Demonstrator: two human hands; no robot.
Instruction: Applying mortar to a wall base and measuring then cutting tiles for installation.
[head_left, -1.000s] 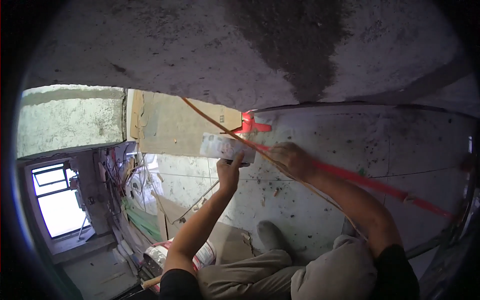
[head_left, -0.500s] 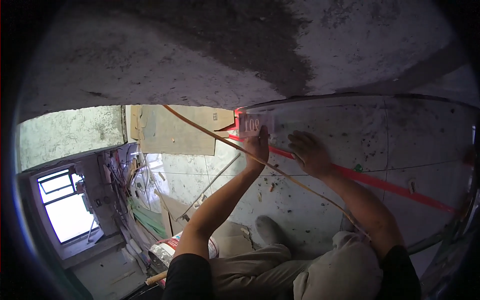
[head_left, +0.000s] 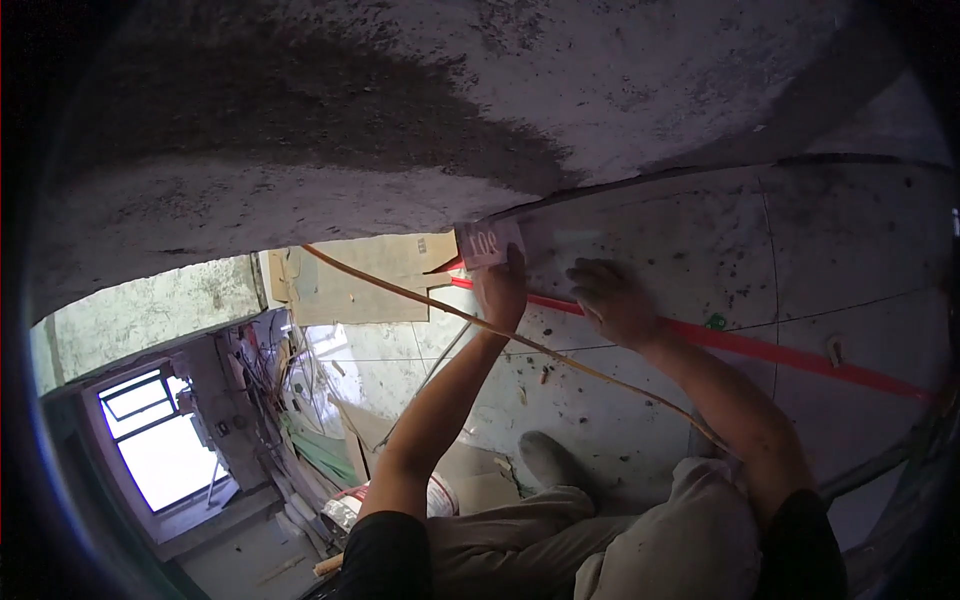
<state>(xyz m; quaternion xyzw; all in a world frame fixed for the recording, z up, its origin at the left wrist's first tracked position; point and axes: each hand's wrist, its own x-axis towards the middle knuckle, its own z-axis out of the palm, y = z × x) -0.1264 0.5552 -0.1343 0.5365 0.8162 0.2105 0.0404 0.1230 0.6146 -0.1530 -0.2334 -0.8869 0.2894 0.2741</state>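
Note:
My left hand [head_left: 498, 292] grips a small flat rectangular piece with printed marks [head_left: 486, 244], thumb pressed along its right side. The piece sits against the foot of the rough grey wall [head_left: 660, 90], beside torn brown cardboard [head_left: 375, 285]. A long red strip [head_left: 740, 343] runs along the tiled floor from near that hand toward the right. My right hand [head_left: 617, 305] lies over the strip, fingers spread toward the wall; whether it presses on the strip I cannot tell. A thin tan cord [head_left: 575, 364] crosses in front of my left wrist.
A bucket-like container [head_left: 442, 497] stands beside my left arm. Loose wires, boards and green sheeting [head_left: 325, 452] are piled at the left, near a bright window [head_left: 160, 440]. My grey shoe [head_left: 550, 460] is on the floor tiles. A green scrap [head_left: 714, 321] lies near the strip.
The whole view has shifted slightly, with the wall filling more of its left part. The hands keep nearly the same places; the printed piece is still in my left hand and now looks slightly tilted.

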